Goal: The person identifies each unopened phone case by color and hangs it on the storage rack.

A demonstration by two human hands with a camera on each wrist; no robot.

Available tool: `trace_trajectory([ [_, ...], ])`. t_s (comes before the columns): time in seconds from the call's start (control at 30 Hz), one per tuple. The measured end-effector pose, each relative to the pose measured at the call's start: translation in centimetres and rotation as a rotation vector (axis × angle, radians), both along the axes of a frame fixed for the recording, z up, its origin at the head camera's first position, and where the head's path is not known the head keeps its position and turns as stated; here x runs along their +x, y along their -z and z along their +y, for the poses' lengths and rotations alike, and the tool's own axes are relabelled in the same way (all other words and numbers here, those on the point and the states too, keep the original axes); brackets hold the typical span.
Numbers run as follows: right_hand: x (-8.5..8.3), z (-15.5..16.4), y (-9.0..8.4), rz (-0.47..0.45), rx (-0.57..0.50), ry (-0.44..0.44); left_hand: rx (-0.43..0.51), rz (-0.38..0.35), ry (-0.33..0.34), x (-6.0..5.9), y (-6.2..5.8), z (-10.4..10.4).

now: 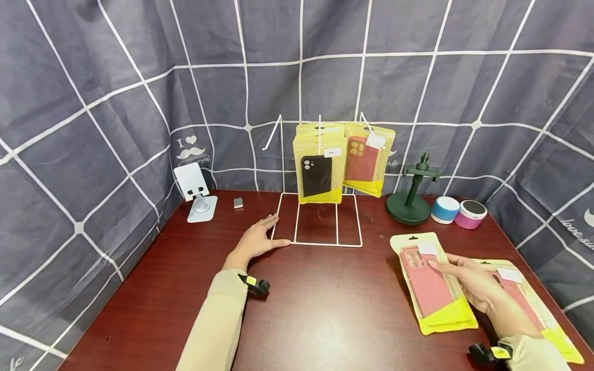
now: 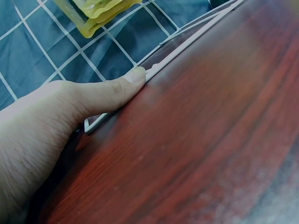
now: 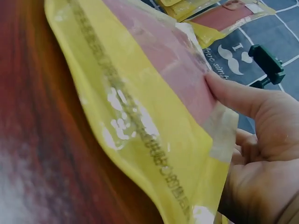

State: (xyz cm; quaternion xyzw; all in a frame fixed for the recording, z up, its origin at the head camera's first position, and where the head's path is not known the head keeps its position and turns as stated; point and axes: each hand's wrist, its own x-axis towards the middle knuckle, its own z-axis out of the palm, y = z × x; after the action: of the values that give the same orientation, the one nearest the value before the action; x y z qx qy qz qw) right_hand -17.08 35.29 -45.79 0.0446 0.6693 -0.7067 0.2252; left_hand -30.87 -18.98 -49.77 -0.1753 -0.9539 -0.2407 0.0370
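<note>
The right hand (image 1: 473,281) holds a yellow packet (image 1: 433,283) with a pink phone case inside, low over the right part of the dark red surface (image 1: 325,309); its grip is clamped on the packet, thumb on the clear front and the other fingers behind the packet's right edge, as the right wrist view shows, where the thumb (image 3: 233,93) presses on the pink case through the plastic; a second packet (image 1: 533,304) of the same kind lies on the surface just beside and partly under that hand. The left hand (image 1: 257,239) lies flat on the surface with its fingers straight and apart, holding nothing; its thumb tip (image 2: 133,77) touches the front left corner of the white wire rack (image 1: 320,219) standing in the middle of the surface. Two bunches of yellow packets hang on the rack's hooks, one with a black case (image 1: 317,175) in front, the other with a red case (image 1: 362,158). Left of the rack stand a white phone stand (image 1: 197,190) and a small silver block (image 1: 238,203); to the right stand a dark green holder (image 1: 410,198), a blue round speaker (image 1: 444,209) and a pink one (image 1: 471,214), the two touching. A grey cloth with white lines (image 1: 116,103) hangs behind.
</note>
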Motion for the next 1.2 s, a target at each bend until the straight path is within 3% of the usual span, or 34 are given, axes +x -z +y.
trace_trajectory([
  [0.13,0.2,0.0,0.0,0.046,-0.095,0.022,0.002,0.002,0.002,0.0,-0.2,0.1],
  [0.37,0.5,-0.3,-0.2,0.098,-0.156,0.135,-0.003,0.000,0.003,-0.1,-0.3,0.1],
  [0.57,0.3,-1.0,-1.1,0.258,-0.225,0.229,0.003,-0.003,0.007,0.0,-0.2,0.1],
  [0.73,0.0,-2.7,-3.2,0.412,-0.294,0.279,0.012,-0.016,0.008,0.3,-0.2,0.0],
  [0.97,-0.8,-6.3,-7.1,0.583,-0.238,0.332,0.015,-0.006,-0.003,0.3,-0.2,-0.2],
  [1.2,-2.3,-10.0,-10.2,0.719,-0.266,0.355,0.011,-0.018,0.008,0.3,-0.2,0.0],
])
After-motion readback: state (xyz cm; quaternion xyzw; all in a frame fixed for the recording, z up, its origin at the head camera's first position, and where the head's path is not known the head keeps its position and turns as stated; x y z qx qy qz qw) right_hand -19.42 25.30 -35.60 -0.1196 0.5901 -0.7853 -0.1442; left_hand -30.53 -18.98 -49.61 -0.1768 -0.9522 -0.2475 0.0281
